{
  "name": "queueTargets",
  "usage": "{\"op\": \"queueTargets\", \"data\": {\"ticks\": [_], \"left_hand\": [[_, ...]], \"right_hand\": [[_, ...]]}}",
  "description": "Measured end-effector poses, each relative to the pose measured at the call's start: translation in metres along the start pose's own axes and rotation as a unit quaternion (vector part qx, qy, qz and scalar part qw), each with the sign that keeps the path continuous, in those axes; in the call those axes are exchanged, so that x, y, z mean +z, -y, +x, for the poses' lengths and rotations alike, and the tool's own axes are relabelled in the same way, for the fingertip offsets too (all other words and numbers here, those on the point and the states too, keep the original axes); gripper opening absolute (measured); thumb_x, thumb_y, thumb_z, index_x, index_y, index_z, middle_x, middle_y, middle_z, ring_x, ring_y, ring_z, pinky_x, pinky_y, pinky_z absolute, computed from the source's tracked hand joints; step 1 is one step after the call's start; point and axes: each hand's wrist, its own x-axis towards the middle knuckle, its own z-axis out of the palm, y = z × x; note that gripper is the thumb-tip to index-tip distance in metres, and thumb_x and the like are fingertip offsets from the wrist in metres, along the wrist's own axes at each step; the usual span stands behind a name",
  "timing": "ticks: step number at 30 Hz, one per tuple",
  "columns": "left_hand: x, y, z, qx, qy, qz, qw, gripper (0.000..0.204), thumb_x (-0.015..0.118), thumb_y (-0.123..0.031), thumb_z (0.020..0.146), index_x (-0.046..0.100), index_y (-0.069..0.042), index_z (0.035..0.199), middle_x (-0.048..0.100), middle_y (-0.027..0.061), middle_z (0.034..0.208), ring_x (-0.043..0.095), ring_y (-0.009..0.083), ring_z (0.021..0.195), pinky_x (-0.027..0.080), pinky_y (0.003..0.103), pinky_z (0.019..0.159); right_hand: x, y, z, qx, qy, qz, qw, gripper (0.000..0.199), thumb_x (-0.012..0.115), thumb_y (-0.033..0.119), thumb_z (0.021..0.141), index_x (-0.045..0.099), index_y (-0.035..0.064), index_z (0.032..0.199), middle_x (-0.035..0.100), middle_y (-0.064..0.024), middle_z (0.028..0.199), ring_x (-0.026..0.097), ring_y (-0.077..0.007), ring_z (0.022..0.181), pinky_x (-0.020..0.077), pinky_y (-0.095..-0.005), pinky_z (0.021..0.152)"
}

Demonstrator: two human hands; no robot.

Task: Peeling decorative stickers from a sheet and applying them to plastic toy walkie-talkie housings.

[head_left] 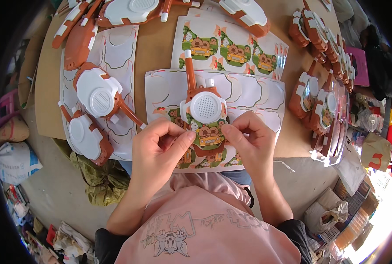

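A brown and white toy walkie-talkie [206, 107] lies face up in front of me, its brown antenna with a white tip pointing away. Over its lower front is a cartoon sticker [210, 136] with bears in a yellow car. My left hand [157, 147] pinches the sticker's left edge between thumb and forefinger. On the opposite edge, my right hand [252, 143] has the same pinch. Whether the sticker touches the toy's face, I cannot tell. Beneath the toy is a partly peeled sticker sheet [262, 97], with bare outlines along its far part and printed stickers near me.
More printed sticker sheets [231, 48] lie beyond. Unstickered walkie-talkies [98, 94] rest at the left on a peeled sheet [121, 57], others along the far edge. At right, several walkie-talkies [325, 110] with stickers stand by a clear plastic tray [332, 154]. Everything sits on a brown tabletop [156, 48].
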Motion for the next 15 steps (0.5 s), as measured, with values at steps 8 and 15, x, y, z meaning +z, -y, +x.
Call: {"op": "queueTargets", "data": {"ticks": [8,15], "left_hand": [[0.0011,0.0019,0.001,0.027,-0.004,0.027,0.999,0.02,0.074,-0.011,0.084,0.061,0.002,0.077,0.05,-0.0031,0.066,0.038,0.0033,0.059,0.031,0.021,0.052],[0.002,0.0015,0.0017,0.027,-0.003,0.027,0.999,0.02,0.074,-0.011,0.084,0.062,0.002,0.077,0.05,-0.0023,0.067,0.038,0.0039,0.06,0.031,0.021,0.052]], "right_hand": [[-0.0007,0.0007,0.0001,0.003,0.007,0.02,1.0,0.015,0.069,0.007,0.088,0.059,-0.0017,0.081,0.058,-0.0003,0.074,0.051,-0.0031,0.063,0.0413,-0.0181,0.053],[-0.0011,0.0004,0.0013,0.013,0.009,0.024,1.0,0.016,0.069,0.007,0.089,0.058,-0.0007,0.081,0.059,0.0001,0.071,0.051,-0.0028,0.062,0.0407,-0.018,0.053]]}}
